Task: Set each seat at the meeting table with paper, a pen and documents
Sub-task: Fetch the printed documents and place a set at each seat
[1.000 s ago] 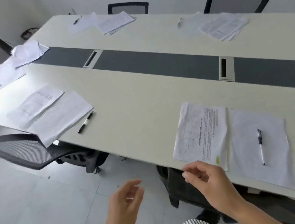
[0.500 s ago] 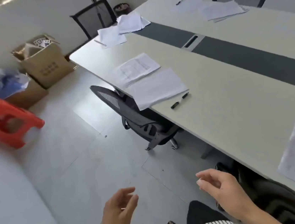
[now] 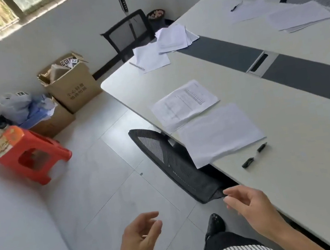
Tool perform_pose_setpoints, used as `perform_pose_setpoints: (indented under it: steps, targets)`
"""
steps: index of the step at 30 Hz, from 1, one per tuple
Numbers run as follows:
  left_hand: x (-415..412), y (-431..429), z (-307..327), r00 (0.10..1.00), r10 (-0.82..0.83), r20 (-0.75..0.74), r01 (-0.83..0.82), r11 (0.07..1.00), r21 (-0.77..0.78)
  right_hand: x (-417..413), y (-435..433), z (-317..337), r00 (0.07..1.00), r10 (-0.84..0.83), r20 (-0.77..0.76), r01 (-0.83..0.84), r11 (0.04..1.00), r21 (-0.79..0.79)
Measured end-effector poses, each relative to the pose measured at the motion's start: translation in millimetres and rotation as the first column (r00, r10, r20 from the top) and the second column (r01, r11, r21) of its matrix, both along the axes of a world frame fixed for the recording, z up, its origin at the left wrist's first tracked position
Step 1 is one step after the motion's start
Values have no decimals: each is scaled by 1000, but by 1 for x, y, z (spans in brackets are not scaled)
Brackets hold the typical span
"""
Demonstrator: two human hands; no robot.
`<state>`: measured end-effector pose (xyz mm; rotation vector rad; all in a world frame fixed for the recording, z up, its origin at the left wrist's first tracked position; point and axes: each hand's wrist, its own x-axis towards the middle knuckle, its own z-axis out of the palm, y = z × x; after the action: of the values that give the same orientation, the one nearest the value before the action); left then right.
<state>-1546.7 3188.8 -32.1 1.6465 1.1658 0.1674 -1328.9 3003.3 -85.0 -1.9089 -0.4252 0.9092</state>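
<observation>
both hands hang empty with fingers loose beside the table, seats look set, so next likely means checking the pen

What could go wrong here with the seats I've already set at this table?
1. The blank sheet at the nearest seat overhangs the table edge above the mesh chair; moving that chair could knock it off.
2. The black pen lies loose near the same edge and might roll off.
3. The end seat's stack is fanned unevenly, so pages could get mixed. Both hands are empty.
</observation>
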Motion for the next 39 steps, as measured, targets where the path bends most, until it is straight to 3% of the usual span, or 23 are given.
perform_pose_setpoints:
  steps: [10, 14, 18, 21, 24, 28, 31, 34, 39]
  targets:
    - [118, 112, 6, 971, -238, 9, 238, 971, 27, 95, 100, 6, 995, -48, 89, 55, 996, -69]
    - [166, 158, -7, 907, -420, -38, 421, 907, 23, 112, 115, -13, 971, -204, 122, 222, 962, -162]
    - [220, 204, -22, 790, -602, -118, 610, 792, 41, 120, 122, -34, 900, -397, 177, 434, 850, -298]
    - [261, 234, -37, 612, -756, -232, 790, 600, 128, 123, 121, -51, 821, -521, 234, 568, 707, -421]
    - [297, 252, -59, 328, -874, -360, 939, 259, 227, 126, 120, -64, 755, -575, 316, 641, 545, -541]
    - [327, 249, -85, -35, -876, -480, 962, -160, 222, 126, 121, -79, 674, -630, 385, 688, 347, -637]
    - [332, 237, -104, -271, -775, -571, 899, -417, 138, 123, 124, -86, 615, -704, 355, 700, 280, -657]
    - [334, 233, -124, -376, -680, -629, 846, -530, 67, 122, 124, -92, 582, -740, 337, 715, 269, -645]
    - [334, 224, -139, -399, -610, -685, 816, -577, 38, 136, 115, -92, 508, -820, 263, 750, 271, -604]
